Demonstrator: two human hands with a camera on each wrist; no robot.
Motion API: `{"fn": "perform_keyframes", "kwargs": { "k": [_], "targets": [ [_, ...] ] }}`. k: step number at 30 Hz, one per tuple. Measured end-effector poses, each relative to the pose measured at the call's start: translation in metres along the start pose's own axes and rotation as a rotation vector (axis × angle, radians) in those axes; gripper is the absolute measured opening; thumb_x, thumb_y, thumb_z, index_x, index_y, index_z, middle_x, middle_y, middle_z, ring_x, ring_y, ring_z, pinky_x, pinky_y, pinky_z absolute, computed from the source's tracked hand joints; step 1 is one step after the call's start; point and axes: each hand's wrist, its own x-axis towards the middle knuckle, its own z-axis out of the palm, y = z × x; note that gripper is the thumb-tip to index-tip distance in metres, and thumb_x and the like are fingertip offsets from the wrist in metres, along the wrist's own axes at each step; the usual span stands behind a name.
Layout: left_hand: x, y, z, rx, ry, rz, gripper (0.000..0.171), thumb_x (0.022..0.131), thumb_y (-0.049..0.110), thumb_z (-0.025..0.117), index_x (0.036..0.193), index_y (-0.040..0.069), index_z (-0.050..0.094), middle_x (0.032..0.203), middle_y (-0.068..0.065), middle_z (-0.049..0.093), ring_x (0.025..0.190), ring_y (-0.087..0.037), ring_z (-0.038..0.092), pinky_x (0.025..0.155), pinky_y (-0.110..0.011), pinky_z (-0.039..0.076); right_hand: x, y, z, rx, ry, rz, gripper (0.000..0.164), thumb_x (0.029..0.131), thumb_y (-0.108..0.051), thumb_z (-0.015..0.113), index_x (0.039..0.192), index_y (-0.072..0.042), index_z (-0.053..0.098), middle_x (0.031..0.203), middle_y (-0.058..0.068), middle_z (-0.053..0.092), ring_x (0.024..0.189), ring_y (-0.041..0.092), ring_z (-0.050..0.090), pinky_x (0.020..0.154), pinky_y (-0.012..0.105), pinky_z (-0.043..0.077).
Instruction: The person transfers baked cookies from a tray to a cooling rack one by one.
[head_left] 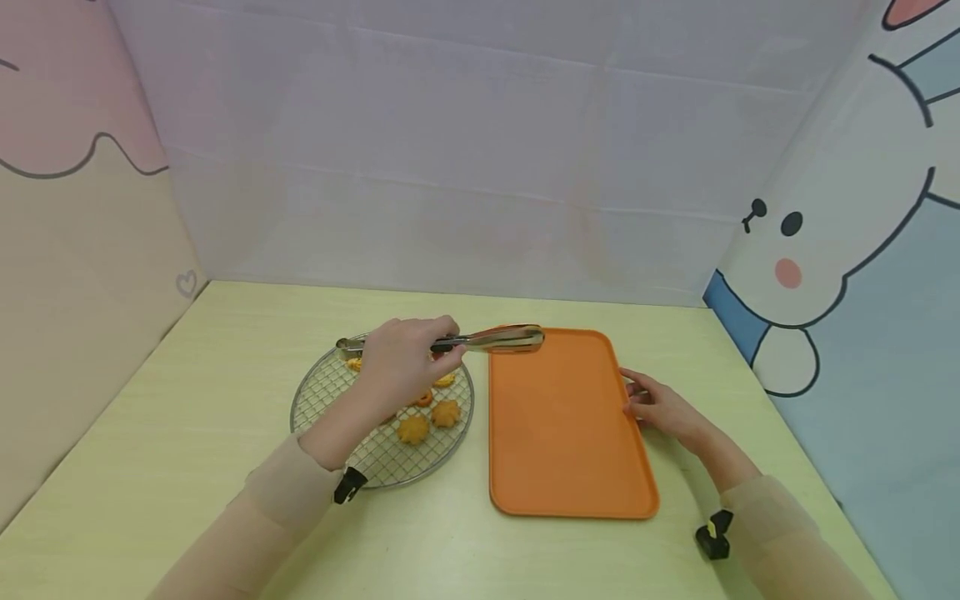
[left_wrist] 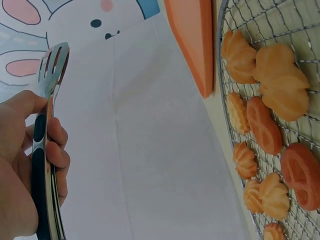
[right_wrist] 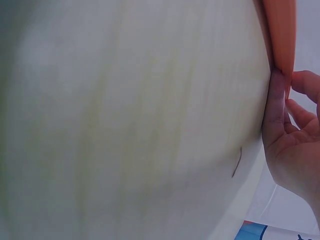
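My left hand (head_left: 403,354) grips metal serving tongs (head_left: 504,338) with dark handle panels, held above the far part of a round wire rack (head_left: 321,403). In the left wrist view the tongs' slotted head (left_wrist: 52,70) points away from the fingers, with nothing between its tips. Golden flower-shaped cookies (head_left: 413,430) and brown pretzel-shaped cookies (left_wrist: 302,175) lie on the rack, partly hidden by the hand and forearm. At the right side of an orange tray (head_left: 566,425), my right hand (head_left: 663,410) holds the rim between thumb and fingers. Nothing lies on the tray.
Rack and tray sit side by side on a pale yellow-green table (head_left: 187,417), a narrow gap between them. A whitish sheet (head_left: 465,167) closes off the back, and printed cartoon panels (head_left: 847,250) stand at both sides.
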Motion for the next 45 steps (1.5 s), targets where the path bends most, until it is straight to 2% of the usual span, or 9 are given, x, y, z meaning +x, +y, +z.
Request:
{"fn": "perform_keyframes", "kwargs": {
  "k": [6,13,22,27,33,45],
  "targets": [
    [-0.019,-0.013,-0.010,0.032,-0.005,-0.045,0.012,0.086,0.034,0.066,0.093,0.023,0.068,0.057,0.009,0.059,0.043,-0.011,0.033,0.040,-0.026,0.024,0.001,-0.001,0.001,-0.006,0.002,-0.001,0.062,0.095,-0.008,0.053,0.148,-0.001,0.022,0.121,0.021,0.041,0.104,0.027,0.044,0.076,0.024,0.050],
    [-0.037,-0.031,-0.017,0.058,-0.006,-0.063,0.014,0.085,0.034,0.066,0.092,0.023,0.066,0.073,0.008,0.067,0.047,-0.010,0.038,0.041,-0.025,0.028,0.000,-0.001,0.001,-0.012,0.006,0.005,0.062,0.095,-0.008,0.053,0.148,-0.001,0.021,0.122,0.022,0.041,0.105,0.027,0.045,0.076,0.025,0.051],
    [-0.061,-0.053,-0.019,0.054,-0.014,-0.095,0.014,0.084,0.035,0.069,0.089,0.023,0.064,0.061,0.011,0.057,0.044,-0.009,0.031,0.038,-0.026,0.022,-0.001,-0.002,0.001,0.007,0.007,-0.008,0.063,0.094,-0.007,0.054,0.148,0.000,0.022,0.122,0.022,0.041,0.105,0.028,0.046,0.076,0.025,0.051],
    [-0.073,-0.065,-0.023,0.074,-0.011,-0.126,0.014,0.083,0.033,0.070,0.090,0.022,0.064,0.055,0.011,0.050,0.044,-0.010,0.032,0.038,-0.026,0.022,0.000,-0.001,0.001,-0.010,0.009,-0.017,0.063,0.094,-0.007,0.055,0.148,0.001,0.022,0.122,0.023,0.042,0.107,0.029,0.045,0.077,0.024,0.050],
    [-0.088,-0.077,-0.030,0.121,-0.049,-0.176,0.013,0.084,0.031,0.069,0.089,0.021,0.063,0.050,0.009,0.044,0.045,-0.013,0.033,0.038,-0.027,0.022,0.001,0.000,0.001,-0.013,0.009,-0.024,0.063,0.094,-0.007,0.055,0.147,0.001,0.022,0.121,0.023,0.042,0.106,0.030,0.046,0.076,0.024,0.050],
    [-0.116,-0.115,-0.033,0.164,-0.082,-0.234,0.013,0.085,0.032,0.067,0.092,0.021,0.064,0.051,0.008,0.045,0.045,-0.012,0.032,0.038,-0.027,0.022,0.002,0.000,0.001,0.001,0.005,-0.010,0.064,0.094,-0.007,0.054,0.148,0.000,0.021,0.122,0.023,0.041,0.107,0.030,0.045,0.077,0.024,0.050]
  ]
}}
